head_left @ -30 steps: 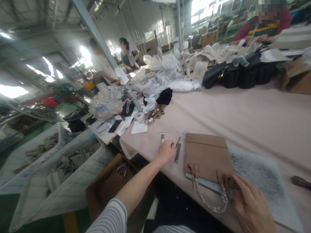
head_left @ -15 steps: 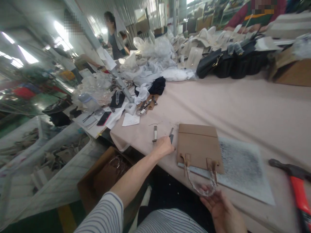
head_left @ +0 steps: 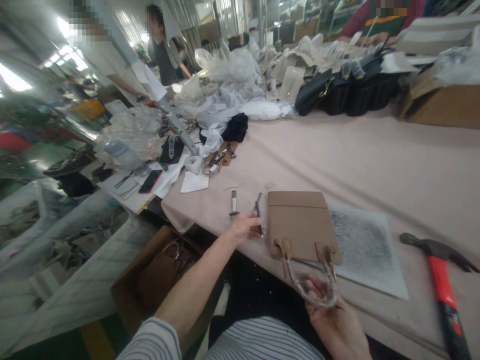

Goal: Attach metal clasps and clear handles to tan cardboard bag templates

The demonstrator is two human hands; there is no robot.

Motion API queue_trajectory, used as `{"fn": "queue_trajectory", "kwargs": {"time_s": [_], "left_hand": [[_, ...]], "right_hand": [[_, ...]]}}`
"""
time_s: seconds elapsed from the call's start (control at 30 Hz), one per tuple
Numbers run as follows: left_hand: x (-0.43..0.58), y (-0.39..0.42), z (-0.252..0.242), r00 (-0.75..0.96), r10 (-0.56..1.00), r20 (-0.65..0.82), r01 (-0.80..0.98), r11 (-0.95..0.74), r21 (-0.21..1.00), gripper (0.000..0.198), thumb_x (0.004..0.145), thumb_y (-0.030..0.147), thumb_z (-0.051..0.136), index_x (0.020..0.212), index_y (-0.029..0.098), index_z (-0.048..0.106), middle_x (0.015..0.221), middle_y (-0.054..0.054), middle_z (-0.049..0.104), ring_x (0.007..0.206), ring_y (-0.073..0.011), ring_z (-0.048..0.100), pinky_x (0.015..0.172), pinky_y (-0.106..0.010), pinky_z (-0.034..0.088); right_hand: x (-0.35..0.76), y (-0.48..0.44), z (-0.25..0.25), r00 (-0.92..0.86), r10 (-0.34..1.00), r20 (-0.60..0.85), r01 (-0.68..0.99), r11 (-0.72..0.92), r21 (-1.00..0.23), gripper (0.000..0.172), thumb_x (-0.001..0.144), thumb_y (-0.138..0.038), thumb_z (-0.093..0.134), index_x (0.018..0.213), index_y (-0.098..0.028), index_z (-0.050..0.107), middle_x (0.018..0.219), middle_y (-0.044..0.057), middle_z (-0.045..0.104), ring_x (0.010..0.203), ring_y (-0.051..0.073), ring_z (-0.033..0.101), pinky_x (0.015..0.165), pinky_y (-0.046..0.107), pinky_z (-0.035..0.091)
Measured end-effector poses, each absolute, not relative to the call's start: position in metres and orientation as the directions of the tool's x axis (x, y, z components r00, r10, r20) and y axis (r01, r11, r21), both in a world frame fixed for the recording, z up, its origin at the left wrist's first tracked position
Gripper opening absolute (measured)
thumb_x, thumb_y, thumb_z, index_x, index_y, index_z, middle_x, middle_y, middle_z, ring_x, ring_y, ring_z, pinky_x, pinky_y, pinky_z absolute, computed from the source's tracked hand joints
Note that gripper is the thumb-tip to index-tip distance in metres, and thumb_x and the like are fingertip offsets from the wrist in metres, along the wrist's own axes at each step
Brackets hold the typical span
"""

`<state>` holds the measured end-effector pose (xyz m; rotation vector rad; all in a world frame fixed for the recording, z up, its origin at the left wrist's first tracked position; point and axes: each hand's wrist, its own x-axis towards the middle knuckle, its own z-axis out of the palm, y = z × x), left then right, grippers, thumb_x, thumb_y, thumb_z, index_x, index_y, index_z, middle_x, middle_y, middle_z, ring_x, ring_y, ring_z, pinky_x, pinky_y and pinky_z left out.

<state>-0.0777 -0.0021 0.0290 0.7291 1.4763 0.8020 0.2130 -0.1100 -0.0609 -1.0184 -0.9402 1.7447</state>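
A tan leather bag piece (head_left: 302,220) lies flat near the table's front edge, partly over a grey speckled slab (head_left: 365,250). Its plastic-wrapped handle (head_left: 296,282) points toward me, and my right hand (head_left: 326,305) has its fingers curled round the handle's loop. Left of the bag, my left hand (head_left: 245,227) is closed on a small dark metal tool (head_left: 258,207), whose thin end sticks out past the fingers. Another small metal tool (head_left: 234,202) lies just beyond that hand.
A red-handled hammer (head_left: 442,280) lies at the right. Black bags (head_left: 348,92), a cardboard box (head_left: 442,105) and plastic wrapping (head_left: 240,70) line the back. A slanted post (head_left: 176,125) stands left; an open carton (head_left: 150,280) sits below the edge. People are beyond.
My left hand has turned and lifted slightly, showing more of the dark tool in its fingers. My right hand's fingers have closed further round the handle. The whole view has shifted a little.
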Motion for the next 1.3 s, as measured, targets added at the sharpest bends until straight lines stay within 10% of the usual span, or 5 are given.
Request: {"fn": "queue_trajectory", "kwargs": {"time_s": [0.1, 0.2, 0.37, 0.77, 1.3], "left_hand": [[-0.065, -0.009, 0.034, 0.063, 0.88, -0.47, -0.404, 0.453, 0.795, 0.038, 0.067, 0.026, 0.085, 0.089, 0.012, 0.058, 0.079, -0.007, 0.073, 0.067, -0.0194, 0.073, 0.061, -0.027, 0.058], [-0.049, -0.012, 0.038, 0.094, 0.913, -0.397, -0.558, 0.378, 0.739, 0.056, 0.061, 0.021, 0.091, 0.106, 0.014, 0.058, 0.08, -0.004, 0.073, 0.072, -0.0215, 0.075, 0.067, -0.03, 0.06], [-0.024, -0.013, 0.034, 0.064, 0.903, -0.424, -0.544, 0.388, 0.744, 0.05, 0.068, 0.023, 0.089, 0.104, 0.012, 0.058, 0.084, -0.007, 0.074, 0.073, -0.0224, 0.076, 0.069, -0.032, 0.061], [-0.015, -0.015, 0.02, -0.077, 0.931, -0.356, -0.458, 0.284, 0.842, 0.052, 0.067, 0.028, 0.088, 0.11, 0.012, 0.063, 0.089, -0.008, 0.075, 0.08, -0.0224, 0.076, 0.068, -0.028, 0.059], [0.005, 0.025, 0.001, -0.091, 0.977, -0.193, -0.399, 0.142, 0.906, 0.051, 0.059, 0.033, 0.091, 0.097, 0.013, 0.064, 0.081, -0.003, 0.074, 0.072, -0.0169, 0.072, 0.074, -0.03, 0.059]], "right_hand": [[0.208, -0.11, -0.049, -0.233, 0.906, -0.355, -0.374, -0.42, -0.827, 0.019, 0.09, -0.044, 0.067, 0.103, -0.036, 0.077, 0.113, 0.003, 0.075, 0.101, 0.027, 0.072, 0.066, 0.033, 0.063], [0.196, -0.109, -0.024, -0.299, 0.84, -0.452, -0.44, -0.542, -0.716, 0.029, 0.082, -0.051, 0.075, 0.102, -0.03, 0.076, 0.109, 0.007, 0.074, 0.069, 0.017, 0.067, 0.047, 0.023, 0.052], [0.166, -0.108, 0.009, -0.278, 0.852, -0.443, -0.518, -0.522, -0.678, 0.034, 0.082, -0.061, 0.07, 0.087, -0.028, 0.068, 0.082, -0.002, 0.067, 0.042, 0.002, 0.022, 0.043, 0.02, 0.039], [0.176, -0.092, -0.009, -0.105, 0.813, -0.573, -0.593, -0.514, -0.62, 0.039, 0.073, -0.063, 0.073, 0.085, -0.025, 0.075, 0.088, 0.008, 0.074, 0.073, 0.023, 0.066, 0.065, 0.039, 0.059], [0.16, -0.097, 0.011, 0.132, 0.731, -0.67, -0.566, -0.499, -0.656, 0.065, 0.047, -0.061, 0.094, 0.082, -0.017, 0.062, 0.07, 0.0, 0.069, 0.061, 0.017, 0.066, 0.047, 0.023, 0.053]]}}
